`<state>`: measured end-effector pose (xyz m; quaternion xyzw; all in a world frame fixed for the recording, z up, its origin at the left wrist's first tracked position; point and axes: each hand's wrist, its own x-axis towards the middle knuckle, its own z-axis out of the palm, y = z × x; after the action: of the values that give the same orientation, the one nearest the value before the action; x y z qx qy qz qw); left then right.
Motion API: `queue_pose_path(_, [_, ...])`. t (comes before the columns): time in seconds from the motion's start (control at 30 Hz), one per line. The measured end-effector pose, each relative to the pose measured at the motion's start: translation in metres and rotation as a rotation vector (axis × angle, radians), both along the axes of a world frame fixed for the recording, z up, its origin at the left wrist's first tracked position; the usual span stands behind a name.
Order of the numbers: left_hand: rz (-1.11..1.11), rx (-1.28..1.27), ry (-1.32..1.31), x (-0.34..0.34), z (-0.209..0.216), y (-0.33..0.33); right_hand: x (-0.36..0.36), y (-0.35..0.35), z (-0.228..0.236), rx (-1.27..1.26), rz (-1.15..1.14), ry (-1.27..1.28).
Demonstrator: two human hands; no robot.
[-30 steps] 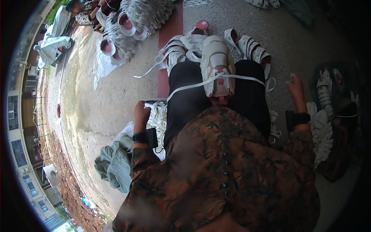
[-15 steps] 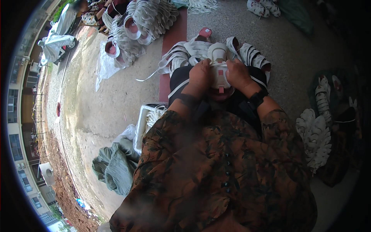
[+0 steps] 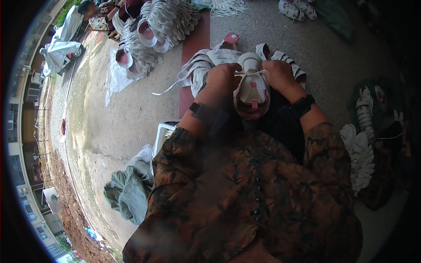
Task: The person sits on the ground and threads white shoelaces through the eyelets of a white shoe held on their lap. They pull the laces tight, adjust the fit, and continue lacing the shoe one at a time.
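Observation:
A white and pink shoe upper (image 3: 251,93) rests on my lap between my hands, its tongue pointing away from me. A white shoelace (image 3: 254,73) runs across it, crossed at the middle and pulled out to both sides. My left hand (image 3: 222,78) is closed on the lace's left part, and my right hand (image 3: 279,74) is closed on its right part. Both sets of fingertips are partly hidden. Just beyond my knees lie more white shoe uppers (image 3: 199,65), with loose laces trailing to the left.
Stacked white uppers (image 3: 173,24) stand at the far left, near another person (image 3: 103,19). A white box (image 3: 160,138) and a grey-green cloth bag (image 3: 127,193) are at my left. More uppers (image 3: 362,153) lie at my right. A bundle of white laces (image 3: 226,6) is far ahead.
My hands have moved apart, drawing the lace out sideways across the upper. More of the upper now shows between them.

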<state>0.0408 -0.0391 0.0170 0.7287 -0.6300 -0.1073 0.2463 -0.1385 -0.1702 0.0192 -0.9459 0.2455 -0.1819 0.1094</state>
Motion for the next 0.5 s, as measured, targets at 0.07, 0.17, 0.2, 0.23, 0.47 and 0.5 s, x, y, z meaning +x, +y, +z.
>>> queue_pose_path(0.07, [0.038,0.023,0.027,0.007,0.011,-0.007,-0.001,-0.001,0.0,-0.144,0.08,0.015])
queue_pose_path(0.17, [-0.022,-0.021,0.047,0.019,-0.008,-0.006,-0.007,0.006,0.0,-0.202,0.135,0.138])
queue_pose_path(0.2, [-0.043,-0.04,0.07,0.023,-0.019,-0.005,-0.013,0.011,-0.001,-0.19,0.151,0.162])
queue_pose_path(0.23, [-0.06,-0.052,0.056,0.024,-0.031,-0.003,-0.019,0.019,-0.003,-0.174,0.162,0.189])
queue_pose_path(0.47, [0.096,0.02,0.204,-0.029,-0.011,0.03,-0.025,0.055,-0.023,0.126,0.01,0.032])
queue_pose_path(0.5, [0.112,0.038,0.175,-0.033,-0.011,0.031,-0.022,0.053,-0.025,0.11,0.016,0.096])
